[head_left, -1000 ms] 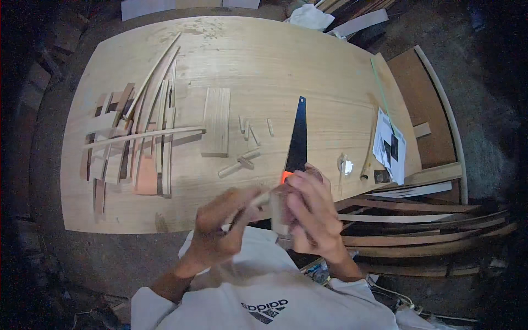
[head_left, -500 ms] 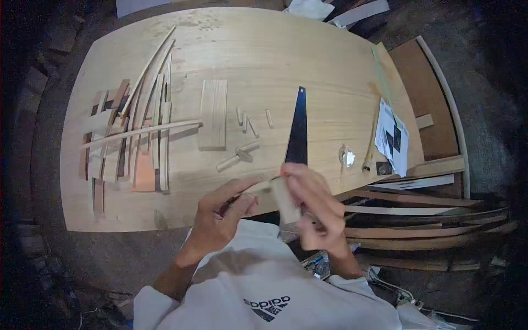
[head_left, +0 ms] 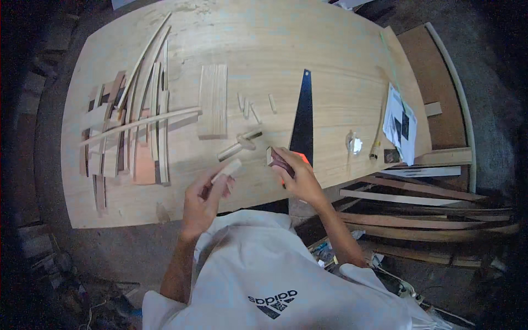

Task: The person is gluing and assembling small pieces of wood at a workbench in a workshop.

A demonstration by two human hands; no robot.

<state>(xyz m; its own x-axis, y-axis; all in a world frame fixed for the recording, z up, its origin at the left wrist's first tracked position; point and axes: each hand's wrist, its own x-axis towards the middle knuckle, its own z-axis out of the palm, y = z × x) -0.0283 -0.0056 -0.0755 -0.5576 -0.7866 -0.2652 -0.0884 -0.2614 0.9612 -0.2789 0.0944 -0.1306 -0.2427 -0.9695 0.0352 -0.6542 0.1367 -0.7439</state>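
My left hand (head_left: pixel 202 199) is closed around a short pale wooden piece (head_left: pixel 228 169), held just above the table's near edge. Between the thumb and fingers of my right hand (head_left: pixel 303 180) is a small block with a dark reddish covering (head_left: pixel 281 164) and a pale end; it may be a sanding block. The two held pieces are apart. Behind my right hand lies a handsaw (head_left: pixel 302 118), its dark blade pointing away and its orange handle partly hidden by the hand. Ahead of my hands rests a short round wooden rod with a crosspiece (head_left: pixel 242 146).
A thick board (head_left: pixel 213 104) and several small sticks (head_left: pixel 253 113) lie mid-table. Wooden strips (head_left: pixel 148 104) are piled at left. On the right are a paper sheet (head_left: pixel 397 126) and a small shiny object (head_left: pixel 353 144). Long curved strips (head_left: pixel 407 220) sit beyond the table's right edge.
My hands have moved apart; before, they were together with the pieces close to each other. My view has shifted slightly, so the table appears higher in the picture.
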